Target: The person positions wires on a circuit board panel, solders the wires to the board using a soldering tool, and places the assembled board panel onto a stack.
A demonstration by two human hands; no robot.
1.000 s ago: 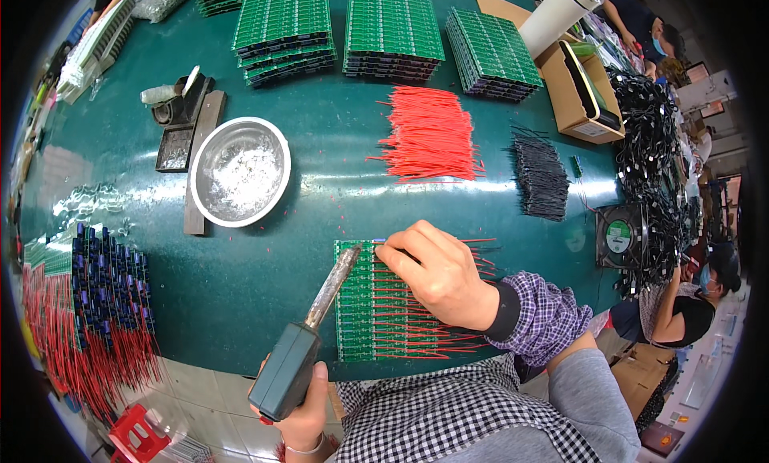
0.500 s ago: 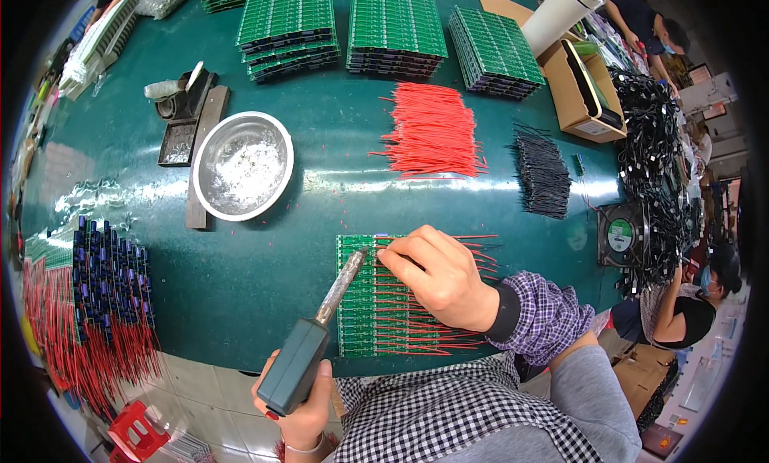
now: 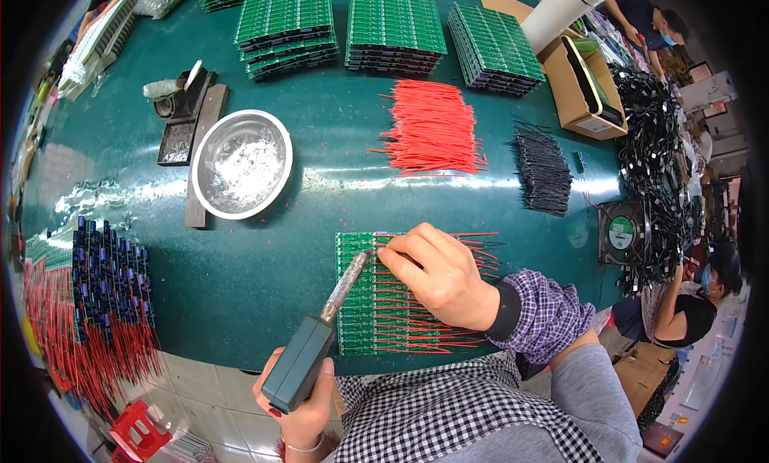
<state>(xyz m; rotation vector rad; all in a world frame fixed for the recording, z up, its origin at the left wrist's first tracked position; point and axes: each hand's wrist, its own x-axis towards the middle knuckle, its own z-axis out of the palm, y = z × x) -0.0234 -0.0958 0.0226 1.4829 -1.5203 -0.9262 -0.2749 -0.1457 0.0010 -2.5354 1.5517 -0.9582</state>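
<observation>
A green circuit-board panel (image 3: 356, 303) lies at the table's front edge, with rows of red wires (image 3: 392, 307) reaching to the right across it. My left hand (image 3: 308, 407) is closed around the dark grip of a soldering iron (image 3: 300, 363). The iron's tip meets the panel's upper part, right beside my right fingertips. My right hand (image 3: 436, 275) is over the panel, thumb and forefinger pinched on a thin wire at the solder point. The fingers largely hide that wire, and its colour cannot be made out there.
A white bowl (image 3: 283, 179) stands beside a dark metal stand (image 3: 188, 114) at the left. Red wires (image 3: 432, 130) and black wires (image 3: 542, 171) lie in bundles beyond the panel. Stacked boards (image 3: 396, 18) line the back. Wired boards (image 3: 112, 279) sit at the left edge, a fan (image 3: 621, 235) at right.
The iron's tip has shifted slightly to the right, closer to my right fingertips. My right hand keeps its pinch in almost the same spot.
</observation>
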